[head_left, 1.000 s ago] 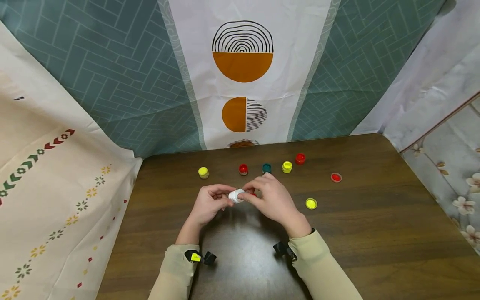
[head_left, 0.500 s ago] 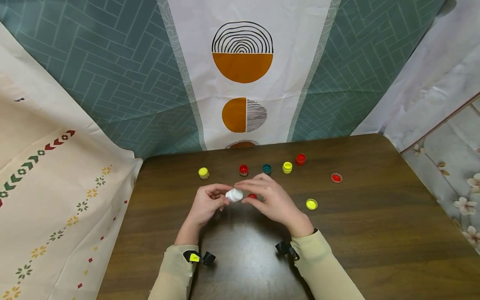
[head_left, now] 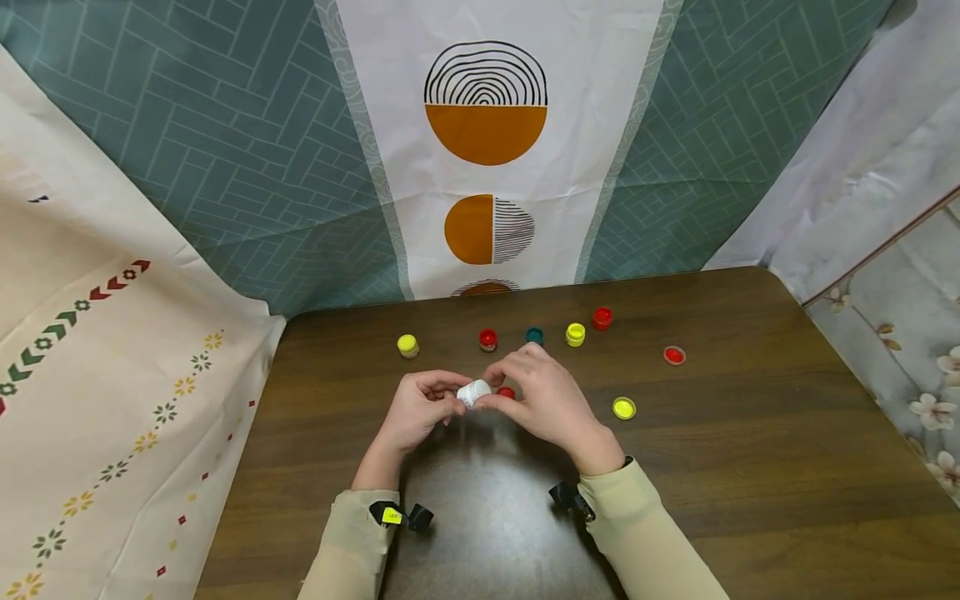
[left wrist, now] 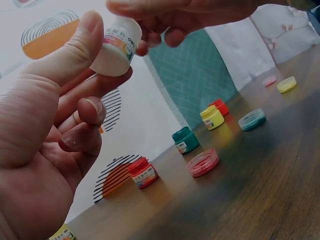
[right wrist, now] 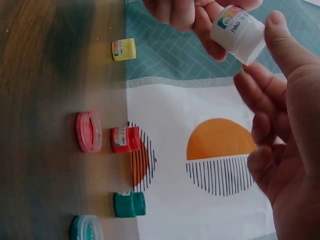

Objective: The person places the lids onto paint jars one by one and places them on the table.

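Note:
Above the table's middle my left hand (head_left: 418, 408) grips a small white paint jar (head_left: 473, 393) by its body, thumb on one side and fingers on the other. The jar is tilted, its white lid (right wrist: 251, 46) facing my right hand (head_left: 543, 400). My right thumb and forefinger pinch the lid's edge, with the other fingers curled loosely below in the right wrist view. Printed label text shows on the jar (left wrist: 120, 42) in the left wrist view. A red lid (head_left: 506, 392) lies on the table just beyond the right fingers, partly covered by them.
Along the back stand a closed-looking yellow jar (head_left: 407, 346), red jars (head_left: 487, 339) (head_left: 602, 318), a teal jar (head_left: 534, 335) and an open yellow jar (head_left: 575, 334). A yellow lid (head_left: 624, 407), another red lid (head_left: 674, 355) and a teal lid (left wrist: 252, 120) lie on the wooden table (head_left: 750, 467).
Half a second ago my right fingers were spread away from the lid; now they have closed in on it again, as they were a second ago. The left hand keeps its hold on the jar.

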